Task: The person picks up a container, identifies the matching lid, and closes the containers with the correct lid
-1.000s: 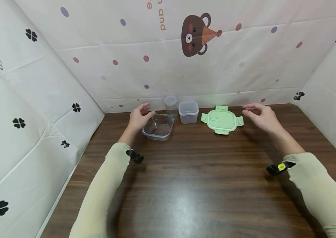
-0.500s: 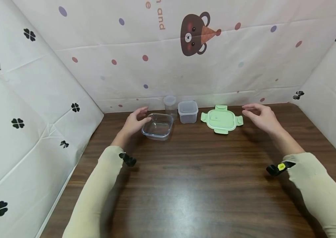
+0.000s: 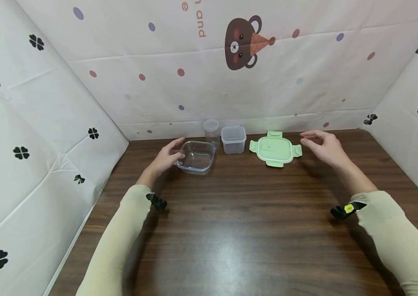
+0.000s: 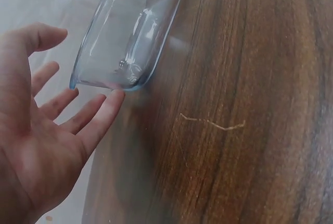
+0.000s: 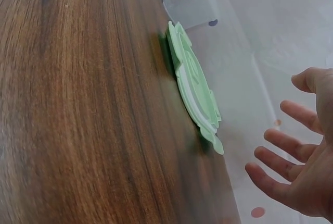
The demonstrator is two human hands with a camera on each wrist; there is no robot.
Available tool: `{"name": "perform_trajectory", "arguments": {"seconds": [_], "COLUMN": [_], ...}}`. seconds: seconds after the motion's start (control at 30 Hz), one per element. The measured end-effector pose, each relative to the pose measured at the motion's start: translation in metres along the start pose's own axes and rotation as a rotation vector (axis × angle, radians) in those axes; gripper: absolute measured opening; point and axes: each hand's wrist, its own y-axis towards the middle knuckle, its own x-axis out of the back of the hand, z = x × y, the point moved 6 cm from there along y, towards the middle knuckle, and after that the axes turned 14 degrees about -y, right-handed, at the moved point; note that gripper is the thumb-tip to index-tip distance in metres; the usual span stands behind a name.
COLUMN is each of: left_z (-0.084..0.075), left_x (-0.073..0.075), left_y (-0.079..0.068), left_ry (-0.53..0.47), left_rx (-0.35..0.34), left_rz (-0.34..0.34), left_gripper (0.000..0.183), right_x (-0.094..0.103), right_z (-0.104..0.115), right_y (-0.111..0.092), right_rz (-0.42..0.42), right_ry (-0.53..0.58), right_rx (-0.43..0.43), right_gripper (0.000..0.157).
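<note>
My left hand [image 3: 165, 159] is at the left side of a clear glass food container [image 3: 197, 156], which has no lid on. In the left wrist view, the fingers [image 4: 106, 112] are spread and the fingertips come right up to the container's wall, with the thumb above the rim. My right hand [image 3: 323, 147] hovers just right of a green snap-on lid [image 3: 275, 149] with flaps on its sides. Its fingers and thumb are relaxed and apart, with nothing between them, as the right wrist view shows. The lid lies flat on the table.
Behind the glass container stands a clear round jar with a lid [image 3: 212, 128]. A small square plastic tub with a lid [image 3: 234, 139] stands between it and the green lid. A printed cloth wall [image 3: 149, 98] rises along the back edge of the wooden table [image 3: 231, 222].
My left hand has moved left and down, from over the glass container's rim to beside its left wall. My right hand stays nearly still beside the green lid.
</note>
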Motion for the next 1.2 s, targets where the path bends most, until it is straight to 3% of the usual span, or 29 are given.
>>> {"name": "perform_trajectory", "arguments": {"seconds": [0.33, 0.6, 1.2], "left_z": [0.012, 0.014, 0.011], "left_x": [0.0, -0.001, -0.006], "left_y": [0.004, 0.006, 0.001], "left_ry": [-0.072, -0.061, -0.081], "left_rx": [0.062, 0.104, 0.083], "left_rz": [0.049, 0.049, 0.034], "left_gripper": [0.071, 0.067, 0.067], "right_x": [-0.003, -0.002, -0.005], "right_z": [0.002, 0.0, -0.003], "right_y": [-0.001, 0.0, -0.003], "right_rz": [-0.002, -0.006, -0.001], "right_ry": [0.0, 0.008, 0.018], "right_rx": [0.013, 0.016, 0.009], "right_gripper": [0.05, 0.048, 0.049]}}
